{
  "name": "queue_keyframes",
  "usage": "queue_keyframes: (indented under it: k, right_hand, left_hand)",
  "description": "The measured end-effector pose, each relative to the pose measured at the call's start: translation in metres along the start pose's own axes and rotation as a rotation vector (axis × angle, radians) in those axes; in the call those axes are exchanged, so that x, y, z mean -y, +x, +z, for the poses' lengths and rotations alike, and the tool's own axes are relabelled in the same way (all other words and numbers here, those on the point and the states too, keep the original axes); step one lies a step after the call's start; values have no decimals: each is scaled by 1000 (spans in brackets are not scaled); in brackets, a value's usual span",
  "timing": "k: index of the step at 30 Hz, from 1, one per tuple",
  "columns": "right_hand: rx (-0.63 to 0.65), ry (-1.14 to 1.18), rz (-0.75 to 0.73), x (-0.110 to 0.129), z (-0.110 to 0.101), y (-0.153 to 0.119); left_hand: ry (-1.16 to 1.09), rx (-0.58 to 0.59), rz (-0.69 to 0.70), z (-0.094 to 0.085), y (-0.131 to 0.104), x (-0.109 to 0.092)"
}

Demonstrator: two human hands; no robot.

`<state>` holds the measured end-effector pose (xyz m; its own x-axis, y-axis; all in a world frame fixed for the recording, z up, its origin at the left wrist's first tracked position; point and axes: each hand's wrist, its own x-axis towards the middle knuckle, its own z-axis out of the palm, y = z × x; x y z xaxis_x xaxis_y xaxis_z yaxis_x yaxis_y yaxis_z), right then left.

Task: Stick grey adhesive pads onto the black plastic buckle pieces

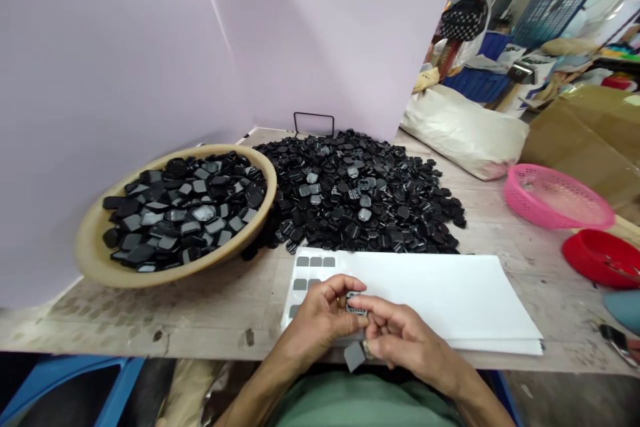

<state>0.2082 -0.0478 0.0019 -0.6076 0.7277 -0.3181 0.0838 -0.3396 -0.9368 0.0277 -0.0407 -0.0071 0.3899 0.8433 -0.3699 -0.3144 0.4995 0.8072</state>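
Note:
My left hand is closed, pinching a small dark plastic piece with a light raised pattern, above the near edge of a white sheet. My right hand meets it there, its index finger laid across the piece. A square grey pad sticks out below the right hand's curled fingers and seems held by them; the contact is partly hidden. Rows of similar grey pads lie on the sheet's left part, some covered by my left hand.
A big heap of dark pieces lies behind the sheet. To the left stands a yellowish basin filled with grey-faced pieces. A pink basket, a red bowl, a white sack and a cardboard box are at the right.

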Motion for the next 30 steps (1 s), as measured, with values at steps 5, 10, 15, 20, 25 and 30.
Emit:
queue_keyframes:
  k: [5,10,15,20,25,30]
  right_hand:
    - [-45,-86,-42,2,-4,-8]
    - [-426,-393,-273,3,-5,-7]
    - [-472,-659,-494,-11,-4,1]
    - [-450,-782,-542,-15,-2,3]
    - [-430,-843,-537,-14,-1,3]
    - [-412,-867,-487,-15,-1,5]
  left_hand:
    - [0,-9,-28,0,2,4]
    - [64,-49,-9,2,4,3]
    - [116,-69,-81,6,6,2]
    - [144,-107,-80,7,8,3]
    - [119,-123,-60,8,8,4]
    - [111,-113,-60,5,10,6]
